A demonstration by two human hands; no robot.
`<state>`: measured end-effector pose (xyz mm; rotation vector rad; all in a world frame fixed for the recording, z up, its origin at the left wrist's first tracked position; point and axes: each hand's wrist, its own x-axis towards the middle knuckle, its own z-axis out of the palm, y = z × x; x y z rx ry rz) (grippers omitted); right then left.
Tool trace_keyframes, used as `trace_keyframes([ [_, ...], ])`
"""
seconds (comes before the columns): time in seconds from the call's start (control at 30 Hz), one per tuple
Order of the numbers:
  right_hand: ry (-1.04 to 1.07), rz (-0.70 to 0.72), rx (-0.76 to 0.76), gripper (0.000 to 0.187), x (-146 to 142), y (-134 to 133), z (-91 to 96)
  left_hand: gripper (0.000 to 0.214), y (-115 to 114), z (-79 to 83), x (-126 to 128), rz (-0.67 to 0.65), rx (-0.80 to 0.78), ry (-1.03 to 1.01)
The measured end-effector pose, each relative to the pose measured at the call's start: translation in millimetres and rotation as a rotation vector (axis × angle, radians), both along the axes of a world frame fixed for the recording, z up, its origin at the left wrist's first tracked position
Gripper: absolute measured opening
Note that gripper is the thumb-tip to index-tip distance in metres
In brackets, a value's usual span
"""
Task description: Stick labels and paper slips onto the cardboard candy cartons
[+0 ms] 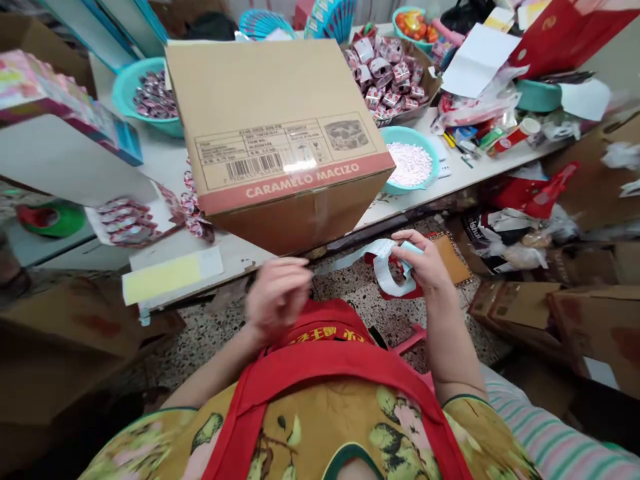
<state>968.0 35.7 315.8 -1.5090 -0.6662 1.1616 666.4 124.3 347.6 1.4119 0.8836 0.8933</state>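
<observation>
My right hand is closed on a curled, pale blue-white label strip, which hangs in a loop below the fingers. A narrow tail of it stretches left to my left hand. That hand is blurred, its fingers curled in at the strip's end. Both hands are in front of the table edge, above my red apron. Just beyond them, a cardboard carton printed "CARAMELO MACIZO" stands closed on the table, with a band of tape down its front.
Wrapped sweets fill a teal bowl and an open box. Another teal bowl holds small pale pieces. A yellow-and-white label sheet lies at the front edge. Cartons stand on the floor at right.
</observation>
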Motion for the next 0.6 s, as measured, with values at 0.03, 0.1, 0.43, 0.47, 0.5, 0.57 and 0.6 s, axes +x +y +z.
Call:
trace_keyframes([
  [0.03,-0.017,0.035,0.017,0.045,-1.6,-6.1,0.4,0.02,-11.3,-0.3,22.2,-0.068,0.071,0.021],
  [0.1,-0.035,0.113,0.04,0.045,-1.7,-16.3,1.1,0.025,-18.2,-5.4,68.8,-0.247,0.14,0.053],
  [0.43,0.04,0.329,-0.015,0.047,34.3,-56.1,-14.3,0.031,-15.8,-40.9,135.1,-0.574,-0.33,0.103],
  [0.47,0.027,0.38,-0.028,0.046,34.9,-56.5,-15.6,0.03,-18.9,-37.4,134.3,-0.575,-0.307,0.123],
  [0.5,0.011,0.434,-0.033,0.044,34.1,-56.0,-16.9,0.028,-21.2,-33.7,133.9,-0.588,-0.28,0.145],
  [0.57,-0.018,0.525,-0.018,0.039,29.3,-53.1,-20.0,0.026,-23.2,-28.3,133.7,-0.622,-0.221,0.178],
  [0.6,-0.024,0.55,-0.006,0.037,25.8,-51.2,-22.0,0.026,-23.2,-27.3,133.5,-0.632,-0.193,0.19],
])
